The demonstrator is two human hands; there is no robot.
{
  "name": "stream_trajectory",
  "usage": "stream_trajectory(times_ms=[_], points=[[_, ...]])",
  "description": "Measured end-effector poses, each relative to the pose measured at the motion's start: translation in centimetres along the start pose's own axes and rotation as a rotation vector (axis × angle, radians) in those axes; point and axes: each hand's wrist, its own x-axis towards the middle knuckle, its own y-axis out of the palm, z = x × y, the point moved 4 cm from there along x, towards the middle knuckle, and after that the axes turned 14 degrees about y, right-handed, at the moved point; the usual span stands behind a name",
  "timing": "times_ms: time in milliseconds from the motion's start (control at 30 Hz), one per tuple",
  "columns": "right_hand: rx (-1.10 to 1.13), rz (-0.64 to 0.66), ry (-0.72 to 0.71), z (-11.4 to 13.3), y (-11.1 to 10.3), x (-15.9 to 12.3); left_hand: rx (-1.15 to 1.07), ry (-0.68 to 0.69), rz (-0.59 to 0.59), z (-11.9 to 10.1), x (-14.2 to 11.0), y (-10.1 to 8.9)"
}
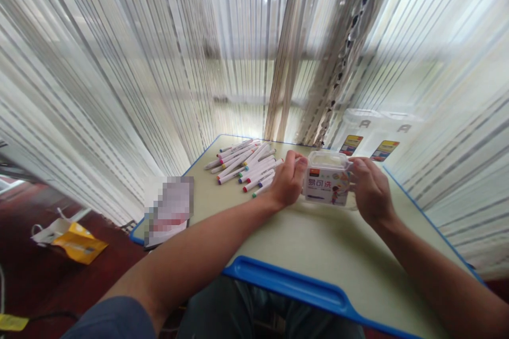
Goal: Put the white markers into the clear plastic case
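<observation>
The left hand (287, 183) and the right hand (371, 190) grip opposite sides of a clear plastic case (328, 188) (its white label printed with 3 large Chinese characters), fingers closed on its edges. The case is over the pale, blue-edged table (294, 238), just right of a loose pile of white marker pens (237, 166) with coloured ends. Beyond the right hand stand 2 clear boxes (352, 145), near the string curtain (238, 37).
</observation>
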Motion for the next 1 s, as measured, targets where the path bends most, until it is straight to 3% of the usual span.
stream_trajectory(times_ms=[400,633,1000], points=[[0.083,0.036,0.085,-0.34,0.19,0.06,-0.102,-0.069,-0.074,0.12,0.27,0.23],[0.072,-0.006,0.152,-0.87,0.49,0.02,-0.186,-0.165,-0.111,0.63,0.27,0.60],[0.062,0.022,0.071,-0.71,0.80,0.18,-0.199,-0.152,-0.149,0.43,0.25,0.51]])
